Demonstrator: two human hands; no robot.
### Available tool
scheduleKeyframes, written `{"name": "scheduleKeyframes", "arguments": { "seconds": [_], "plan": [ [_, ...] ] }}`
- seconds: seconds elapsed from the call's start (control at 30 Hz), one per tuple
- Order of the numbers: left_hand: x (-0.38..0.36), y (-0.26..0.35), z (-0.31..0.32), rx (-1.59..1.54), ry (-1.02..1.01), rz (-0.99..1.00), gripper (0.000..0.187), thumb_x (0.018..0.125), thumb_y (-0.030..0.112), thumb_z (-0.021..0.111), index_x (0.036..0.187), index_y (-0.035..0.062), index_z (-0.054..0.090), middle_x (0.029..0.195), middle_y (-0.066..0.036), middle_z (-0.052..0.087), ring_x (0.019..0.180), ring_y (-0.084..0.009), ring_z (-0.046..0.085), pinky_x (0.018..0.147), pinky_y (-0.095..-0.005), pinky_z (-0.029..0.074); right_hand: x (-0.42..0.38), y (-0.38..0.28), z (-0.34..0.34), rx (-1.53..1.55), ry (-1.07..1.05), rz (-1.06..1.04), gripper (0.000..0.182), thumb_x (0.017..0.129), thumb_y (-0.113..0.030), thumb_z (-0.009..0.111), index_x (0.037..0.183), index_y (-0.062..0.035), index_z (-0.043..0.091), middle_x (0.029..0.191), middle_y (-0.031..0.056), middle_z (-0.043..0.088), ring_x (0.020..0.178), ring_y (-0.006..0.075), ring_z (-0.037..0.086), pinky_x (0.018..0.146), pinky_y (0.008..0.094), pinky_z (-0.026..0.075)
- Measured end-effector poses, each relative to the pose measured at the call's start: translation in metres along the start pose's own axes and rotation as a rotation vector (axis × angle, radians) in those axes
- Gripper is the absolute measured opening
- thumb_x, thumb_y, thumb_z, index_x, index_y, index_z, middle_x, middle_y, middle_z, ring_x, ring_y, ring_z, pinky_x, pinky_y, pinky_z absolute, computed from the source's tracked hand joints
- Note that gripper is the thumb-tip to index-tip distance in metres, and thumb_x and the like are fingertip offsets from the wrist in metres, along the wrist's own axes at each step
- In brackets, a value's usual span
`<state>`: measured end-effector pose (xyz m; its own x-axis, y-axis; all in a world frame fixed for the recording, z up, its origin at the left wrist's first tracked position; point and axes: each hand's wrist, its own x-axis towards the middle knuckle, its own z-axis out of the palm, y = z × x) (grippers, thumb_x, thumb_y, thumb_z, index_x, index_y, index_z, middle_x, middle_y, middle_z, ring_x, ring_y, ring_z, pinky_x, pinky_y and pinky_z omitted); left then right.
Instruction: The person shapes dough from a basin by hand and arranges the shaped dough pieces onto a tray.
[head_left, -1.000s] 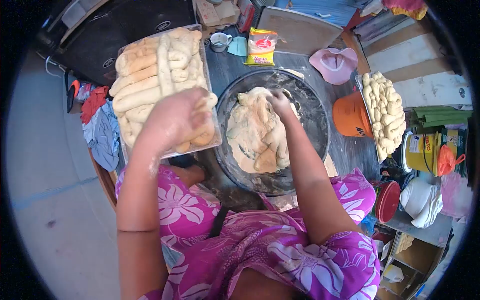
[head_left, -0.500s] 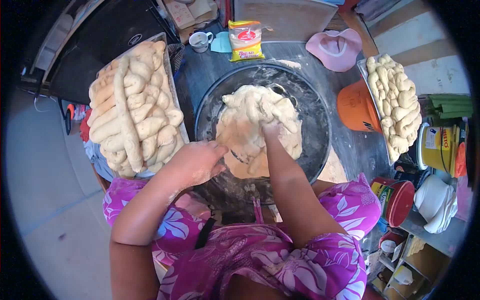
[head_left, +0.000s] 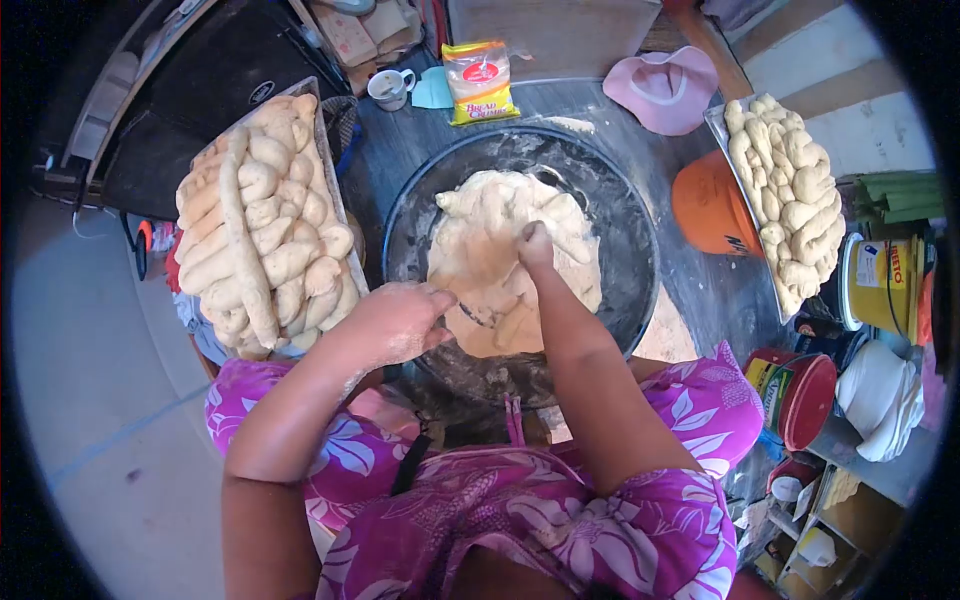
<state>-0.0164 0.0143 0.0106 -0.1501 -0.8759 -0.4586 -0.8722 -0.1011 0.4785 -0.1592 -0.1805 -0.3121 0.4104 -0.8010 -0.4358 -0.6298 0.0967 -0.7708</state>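
Note:
A wide black basin (head_left: 400,235) sits in front of me with a large pale mass of dough (head_left: 475,215) in it, partly coated in light brown powder. My right hand (head_left: 535,245) is closed in a fist over the middle of the dough; whether it grips any dough is hidden. At the basin's lower left rim, my left hand (head_left: 405,322) rests with loosely bent, parted fingers, floury and holding nothing. Left of the basin a tray (head_left: 330,165) bears piled twisted dough (head_left: 265,215), with one long strip across it.
At the right, another tray (head_left: 722,130) of twisted dough (head_left: 790,200) leans over an orange bucket (head_left: 705,205). Behind the basin are a bread crumbs bag (head_left: 480,85), a mug (head_left: 390,88) and a pink hat (head_left: 662,90). Yellow (head_left: 880,285) and red (head_left: 805,400) buckets stand further right.
My right hand has risen out of the dough, and its fist now shows above the surface. My left hand stays near the rim. The view has shifted slightly.

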Motion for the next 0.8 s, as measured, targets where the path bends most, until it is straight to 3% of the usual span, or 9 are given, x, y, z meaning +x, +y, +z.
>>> {"name": "scheduleKeyframes", "arguments": {
  "seconds": [0.13, 0.2, 0.27, 0.4, 0.53, 0.6, 0.67, 0.73, 0.8],
  "plan": [
    [-0.002, 0.002, 0.003, -0.001, 0.044, -0.005, 0.035, 0.076, 0.022, 0.06, 0.105, 0.0033, 0.053, 0.092, -0.016, 0.056, 0.091, -0.0341, 0.054, 0.078, -0.0417, 0.044, -0.003, -0.01, 0.003, 0.405, 0.093, 0.16, 0.05, 0.064, -0.032, 0.07, 0.107, -0.0113, 0.056, 0.107, 0.0136, 0.052, 0.1, 0.0316, 0.049, 0.085, 0.0396, 0.04],
    [-0.003, 0.002, 0.004, -0.011, 0.044, 0.003, 0.036, 0.075, 0.022, 0.061, 0.104, 0.0034, 0.052, 0.092, -0.017, 0.056, 0.091, -0.0343, 0.054, 0.077, -0.0422, 0.044, -0.019, -0.036, -0.004, -0.496, 0.087, 0.082, 0.053, 0.064, -0.03, 0.07, 0.108, -0.0051, 0.055, 0.11, 0.0134, 0.05, 0.097, 0.0274, 0.051, 0.081, 0.0341, 0.043],
    [-0.005, 0.004, 0.005, -0.008, 0.02, -0.029, 0.036, 0.075, 0.023, 0.061, 0.105, 0.0036, 0.052, 0.092, -0.017, 0.056, 0.09, -0.0345, 0.054, 0.077, -0.0424, 0.044, -0.008, -0.027, 0.011, -0.541, 0.23, 0.009, 0.047, 0.066, -0.029, 0.067, 0.103, -0.0022, 0.055, 0.097, 0.0109, 0.054, 0.085, 0.0223, 0.054, 0.074, 0.0305, 0.045],
    [-0.011, -0.005, 0.006, -0.023, 0.032, -0.018, 0.037, 0.076, 0.024, 0.06, 0.106, 0.0041, 0.052, 0.092, -0.016, 0.056, 0.09, -0.0344, 0.054, 0.076, -0.0425, 0.044, 0.033, 0.016, 0.03, 0.082, 0.23, 0.028, 0.034, 0.071, -0.03, 0.056, 0.093, -0.0039, 0.055, 0.07, 0.0038, 0.055, 0.071, 0.0201, 0.055, 0.07, 0.0332, 0.045],
    [-0.012, -0.011, 0.004, -0.032, 0.023, -0.042, 0.037, 0.077, 0.025, 0.059, 0.107, 0.0044, 0.052, 0.093, -0.016, 0.056, 0.091, -0.0343, 0.054, 0.077, -0.0422, 0.044, 0.012, -0.04, -0.025, 1.269, -0.267, 0.489, 0.036, 0.075, -0.028, 0.052, 0.101, -0.0038, 0.057, 0.072, 0.0051, 0.057, 0.064, 0.0179, 0.055, 0.062, 0.0312, 0.047],
    [-0.011, -0.01, 0.001, -0.019, -0.003, -0.081, 0.037, 0.076, 0.025, 0.06, 0.107, 0.0042, 0.052, 0.094, -0.016, 0.056, 0.092, -0.0341, 0.054, 0.078, -0.0422, 0.044, 0.002, -0.051, -0.048, 1.009, -0.308, 0.516, 0.035, 0.079, -0.027, 0.055, 0.104, -0.0022, 0.057, 0.076, 0.0045, 0.058, 0.058, 0.0145, 0.054, 0.055, 0.0282, 0.047],
    [-0.009, -0.015, 0.007, -0.027, 0.045, -0.038, 0.036, 0.075, 0.024, 0.06, 0.104, 0.0033, 0.053, 0.091, -0.017, 0.057, 0.089, -0.0346, 0.055, 0.077, -0.0428, 0.044, 0.011, -0.031, -0.058, 0.223, -0.685, 0.21, 0.046, 0.079, -0.034, 0.054, 0.11, 0.0006, 0.055, 0.085, 0.0079, 0.058, 0.065, 0.0169, 0.052, 0.061, 0.0308, 0.047],
    [-0.006, -0.017, 0.01, -0.025, 0.097, 0.006, 0.035, 0.074, 0.023, 0.061, 0.101, 0.0024, 0.054, 0.089, -0.017, 0.058, 0.086, -0.035, 0.057, 0.075, -0.0435, 0.044, -0.035, -0.09, -0.079, 0.169, -0.632, 0.261, 0.055, 0.08, -0.027, 0.059, 0.121, 0.0066, 0.044, 0.085, 0.0082, 0.056, 0.063, 0.0154, 0.052, 0.053, 0.0286, 0.046],
    [-0.002, -0.016, 0.01, -0.058, 0.066, 0.016, 0.036, 0.075, 0.024, 0.06, 0.104, 0.0024, 0.053, 0.092, -0.018, 0.059, 0.087, -0.0357, 0.057, 0.076, -0.0432, 0.045, -0.064, -0.116, -0.095, 0.505, -0.565, 0.237, 0.032, 0.084, -0.015, 0.056, 0.111, 0.0007, 0.049, 0.065, 0.001, 0.051, 0.051, 0.008, 0.049, 0.048, 0.0225, 0.042]
  ]
}}
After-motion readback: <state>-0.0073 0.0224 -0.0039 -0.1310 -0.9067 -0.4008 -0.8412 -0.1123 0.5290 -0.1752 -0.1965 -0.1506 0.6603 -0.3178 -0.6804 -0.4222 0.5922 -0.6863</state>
